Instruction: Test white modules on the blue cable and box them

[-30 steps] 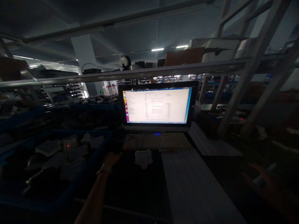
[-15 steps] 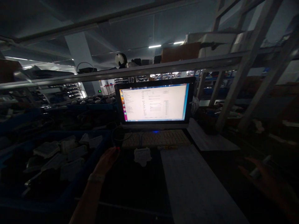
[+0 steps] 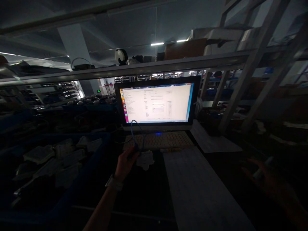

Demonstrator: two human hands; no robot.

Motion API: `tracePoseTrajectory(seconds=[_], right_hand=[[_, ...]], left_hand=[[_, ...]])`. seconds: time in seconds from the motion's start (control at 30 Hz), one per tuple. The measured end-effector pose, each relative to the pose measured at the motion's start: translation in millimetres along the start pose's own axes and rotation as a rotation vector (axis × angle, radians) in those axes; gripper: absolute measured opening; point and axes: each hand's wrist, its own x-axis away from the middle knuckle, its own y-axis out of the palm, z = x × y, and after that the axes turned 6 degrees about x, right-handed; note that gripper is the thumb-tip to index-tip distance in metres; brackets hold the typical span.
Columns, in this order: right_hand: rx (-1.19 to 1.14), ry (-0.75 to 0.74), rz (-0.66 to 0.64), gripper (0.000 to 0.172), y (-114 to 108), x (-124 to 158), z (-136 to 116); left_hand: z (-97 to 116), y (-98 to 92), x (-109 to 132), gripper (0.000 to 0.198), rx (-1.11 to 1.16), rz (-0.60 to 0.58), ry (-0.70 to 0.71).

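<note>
The scene is very dark. My left hand (image 3: pixel 125 164) is closed on a thin cable (image 3: pixel 134 128) that loops up in front of the lit monitor (image 3: pixel 156 102). Just right of the hand lies a small white device (image 3: pixel 145 159), in front of a pale keyboard (image 3: pixel 160 141). My right hand (image 3: pixel 269 181) hovers low at the far right over a dark surface, fingers spread, next to a pale cylindrical object (image 3: pixel 262 169). I cannot tell whether it touches that object.
A blue bin (image 3: pixel 101 150) with several pale flat devices sits at the left. A grey board (image 3: pixel 199 189) runs from the keyboard toward me. Metal frame rails (image 3: pixel 144 69) cross above the monitor, with slanted struts at the right.
My left hand moved right from the bin's edge to the small white device and took hold of the cable, lifting it into a loop. The right hand barely shifted.
</note>
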Motion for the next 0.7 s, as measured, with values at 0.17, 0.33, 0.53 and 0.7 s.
tracePoseTrajectory(seconds=[0.17, 0.33, 0.53, 0.7], right_hand=[[-0.006, -0.011, -0.016, 0.053, 7.5, 2.0, 9.5], [-0.021, -0.038, -0.014, 0.050, 8.1, 1.7, 11.8], [-0.022, -0.024, 0.050, 0.048, 10.1, 2.6, 13.1], [-0.066, -0.019, 0.004, 0.044, 15.1, 2.3, 17.3]], left_hand=[[-16.2, 3.1, 4.3, 0.036, -0.161, 0.042, 0.085], [-15.6, 5.6, 5.7, 0.038, -0.162, 0.008, 0.049], [-28.4, 6.3, 8.3, 0.037, -0.185, 0.012, 0.095], [-43.8, 8.4, 14.5, 0.036, -0.166, 0.057, 0.156]])
